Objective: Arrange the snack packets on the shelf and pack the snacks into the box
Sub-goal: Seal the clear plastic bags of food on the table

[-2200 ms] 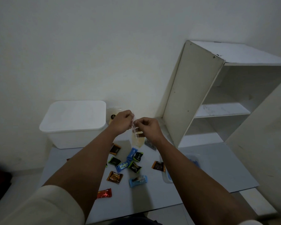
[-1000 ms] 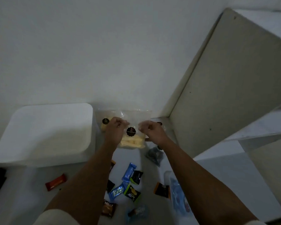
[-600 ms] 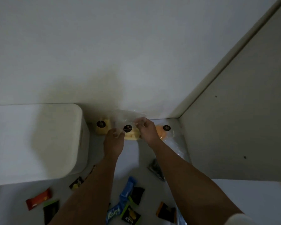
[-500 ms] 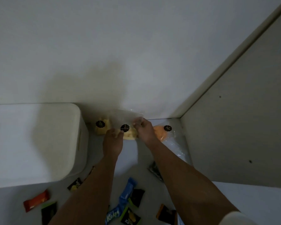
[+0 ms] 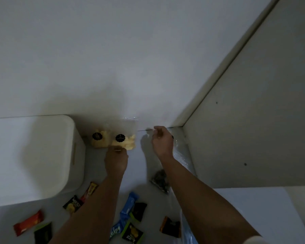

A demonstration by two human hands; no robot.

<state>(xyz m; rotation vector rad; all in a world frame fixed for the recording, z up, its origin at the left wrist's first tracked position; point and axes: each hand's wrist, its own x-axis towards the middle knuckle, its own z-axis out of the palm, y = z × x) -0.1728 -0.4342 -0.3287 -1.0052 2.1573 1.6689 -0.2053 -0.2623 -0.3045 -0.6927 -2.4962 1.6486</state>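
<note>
Two clear snack bags with pale yellow pieces and round black labels lean on the wall: one (image 5: 97, 140) beside the white lidded box (image 5: 42, 155), the other (image 5: 125, 138) to its right. My left hand (image 5: 116, 161) has curled fingers at the base of the right bag; a grip cannot be made out. My right hand (image 5: 162, 141) is apart from that bag, to its right, fingers curled on nothing visible. It covers most of a third clear bag (image 5: 182, 154). The shelf's side panel (image 5: 253, 120) rises on the right.
Small packets lie on the white table near my arms: a dark bag (image 5: 160, 180), blue bars (image 5: 129, 203), black and green packets (image 5: 132, 234), a red bar (image 5: 27, 222), an orange-black one (image 5: 170, 226). A clear container (image 5: 188, 231) sits under my right forearm.
Both hands carried the clear yellow bag to the wall and stood it beside the first one. My right hand has come off its top and moved right; my left hand dropped to its base.
</note>
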